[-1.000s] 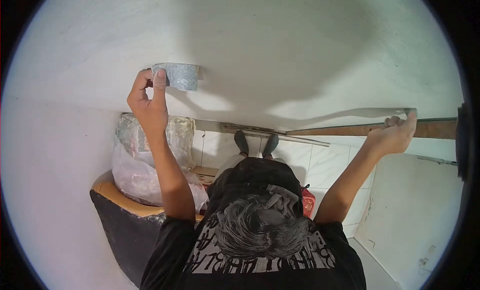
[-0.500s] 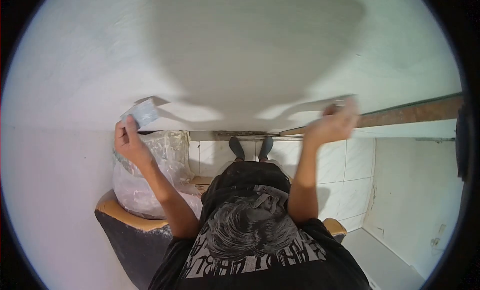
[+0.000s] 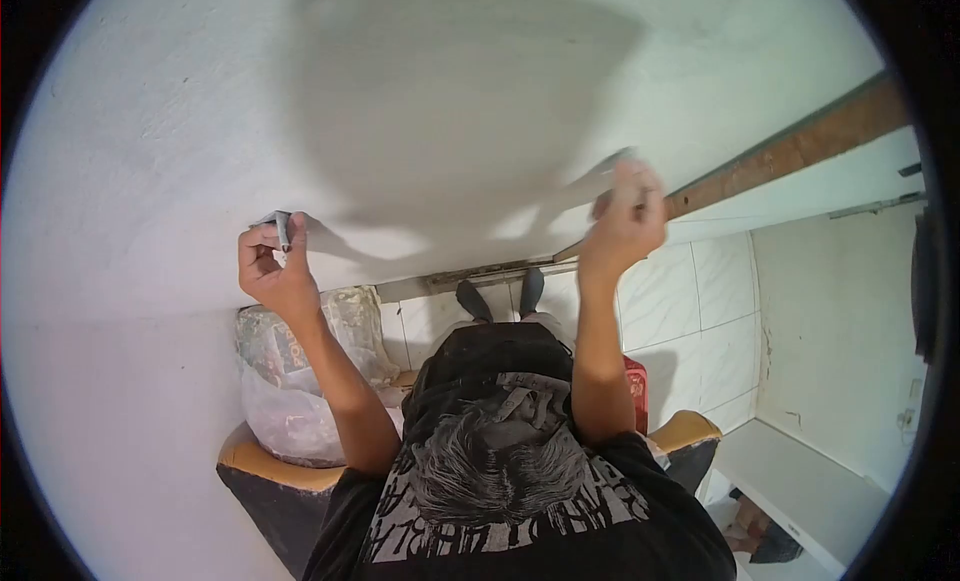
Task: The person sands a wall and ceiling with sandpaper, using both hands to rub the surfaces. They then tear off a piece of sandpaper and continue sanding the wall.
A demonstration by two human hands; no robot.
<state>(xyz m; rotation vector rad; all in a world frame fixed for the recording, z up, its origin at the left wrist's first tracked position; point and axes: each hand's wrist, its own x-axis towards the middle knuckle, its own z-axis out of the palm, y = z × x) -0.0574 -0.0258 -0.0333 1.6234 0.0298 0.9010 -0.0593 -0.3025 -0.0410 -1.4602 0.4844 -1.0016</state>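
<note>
My left hand [image 3: 275,271] is closed, its thumb and fingers gripping a flat grey scraper [image 3: 283,229] with pale smears. That scraper is turned nearly edge-on, close to the white wall [image 3: 440,111]. On the other side, my right hand [image 3: 630,216] is raised at the wall and smeared by motion. Its fingers are bent together, pinching something I cannot make out; a thin grey edge shows near the fingertips, partly lost in shadow. The shadow of my head and arms falls on the wall between both hands.
A brown wooden strip [image 3: 790,146] runs along the wall at right. Below my left arm, plastic-wrapped sacks [image 3: 290,401] rest by a black and yellow chair [image 3: 270,461]. A red object [image 3: 637,386] stands by my right elbow, over white floor tiles [image 3: 670,291].
My view has tilted and turned. The left hand has rotated the scraper from face-on to nearly edge-on. My right hand has shifted left and slightly up along the wall.
</note>
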